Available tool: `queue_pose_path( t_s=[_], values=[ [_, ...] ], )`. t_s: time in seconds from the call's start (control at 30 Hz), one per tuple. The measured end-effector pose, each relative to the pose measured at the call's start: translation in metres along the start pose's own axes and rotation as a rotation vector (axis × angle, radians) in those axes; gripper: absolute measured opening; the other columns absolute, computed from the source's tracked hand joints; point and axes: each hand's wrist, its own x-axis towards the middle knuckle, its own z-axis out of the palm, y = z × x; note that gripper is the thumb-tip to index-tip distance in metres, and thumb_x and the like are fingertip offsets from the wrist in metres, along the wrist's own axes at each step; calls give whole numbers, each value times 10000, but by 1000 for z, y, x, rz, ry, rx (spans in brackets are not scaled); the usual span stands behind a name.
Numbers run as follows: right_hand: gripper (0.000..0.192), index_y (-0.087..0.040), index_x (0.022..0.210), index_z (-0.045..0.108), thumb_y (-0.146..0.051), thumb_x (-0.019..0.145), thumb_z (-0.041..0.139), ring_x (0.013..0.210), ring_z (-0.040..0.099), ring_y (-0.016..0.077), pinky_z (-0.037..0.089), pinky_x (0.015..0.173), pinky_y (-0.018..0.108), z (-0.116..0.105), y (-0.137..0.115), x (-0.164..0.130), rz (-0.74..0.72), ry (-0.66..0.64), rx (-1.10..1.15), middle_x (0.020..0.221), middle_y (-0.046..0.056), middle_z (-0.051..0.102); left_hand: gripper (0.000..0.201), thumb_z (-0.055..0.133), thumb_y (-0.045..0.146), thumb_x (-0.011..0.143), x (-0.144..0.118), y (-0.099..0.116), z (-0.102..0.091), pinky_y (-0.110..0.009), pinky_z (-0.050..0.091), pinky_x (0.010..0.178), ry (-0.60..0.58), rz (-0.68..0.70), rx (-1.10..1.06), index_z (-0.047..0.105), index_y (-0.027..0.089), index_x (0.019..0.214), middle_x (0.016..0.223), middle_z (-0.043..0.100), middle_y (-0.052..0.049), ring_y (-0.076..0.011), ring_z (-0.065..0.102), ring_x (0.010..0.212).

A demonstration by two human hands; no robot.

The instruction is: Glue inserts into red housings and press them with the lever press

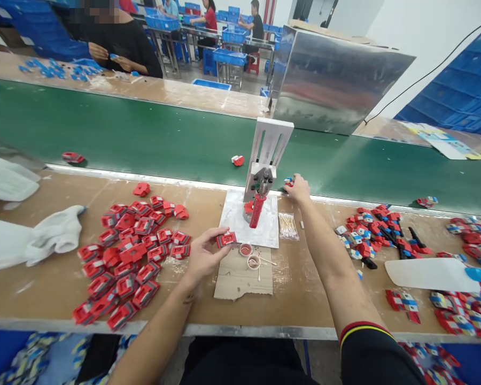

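- A white cloth (32, 235) is laid at the far left of the worktop (64, 283).
- A heap of red parts (130, 251) is spread on the worktop, just left of the left hand.
- One red part (226, 239) is pinched between the thumb and fingers of the left hand (202, 254), held just above the worktop and near the front edge of a white plate (234, 214).
- Two small round cups (249, 255) are set on a piece of cardboard (240, 278), just beside the held part.
- A small press (264, 166) with a red handle (258, 210) is stood upright on the white plate, between the two hands.
- A bundle of cotton swabs (287, 224) is laid just right of the plate.
- A small red and blue part (289, 182) is gripped in the fingertips of the right hand (299, 188), at the edge of the green belt (144, 139), beside the press.
- A pile of red, blue and black parts (377, 230) is scattered to the right.
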Motion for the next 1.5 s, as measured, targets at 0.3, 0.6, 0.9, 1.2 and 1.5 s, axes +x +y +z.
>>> queue_pose_path(
  t_s=[0.3, 0.6, 0.9, 1.2, 1.5],
  values=[
    [672, -154, 1449, 464, -403, 857, 662, 1292, 573, 341, 463, 1130, 532, -31, -1, -32, 33, 287, 296, 1422, 212, 568, 565, 956, 471, 653, 11, 10, 1, -422, 664, 942, 5, -209, -159, 805, 139, 1084, 1117, 830, -158, -293, 808, 994],
    [236, -301, 1160, 673, -453, 979, 678, 1260, 648, 272, 609, 866, 388, -78, -61, -205, -800, -180, 615, 1373, 103, 672, 506, 927, 304, 682, 81, 28, 21, -441, 636, 1013, -132, -171, -179, 787, 132, 1136, 1124, 823, -146, -278, 793, 1037],
    [471, -350, 1380, 638, -579, 972, 689, 1186, 694, 244, 620, 912, 396, -53, -63, -206, -708, -512, 719, 1313, 83, 718, 481, 897, 195, 669, 115, 16, 34, -417, 632, 977, -104, -141, -269, 757, 117, 1122, 1055, 825, -125, -244, 793, 981],
    [394, -393, 1396, 658, -468, 1010, 684, 1358, 642, 257, 584, 1028, 426, -41, -54, -216, -771, -645, 555, 1476, 68, 671, 422, 876, 171, 711, 117, 14, 21, -405, 632, 949, -129, -137, -219, 763, 114, 1114, 1040, 825, -124, -222, 788, 929],
    [350, -377, 1305, 708, -480, 971, 729, 1336, 644, 273, 612, 958, 422, -41, -54, -212, -704, -588, 603, 1455, 77, 667, 371, 827, 109, 764, 117, 8, 24, -350, 622, 906, -139, -133, -187, 757, 108, 1129, 1030, 819, -109, -181, 769, 880]
  ],
)
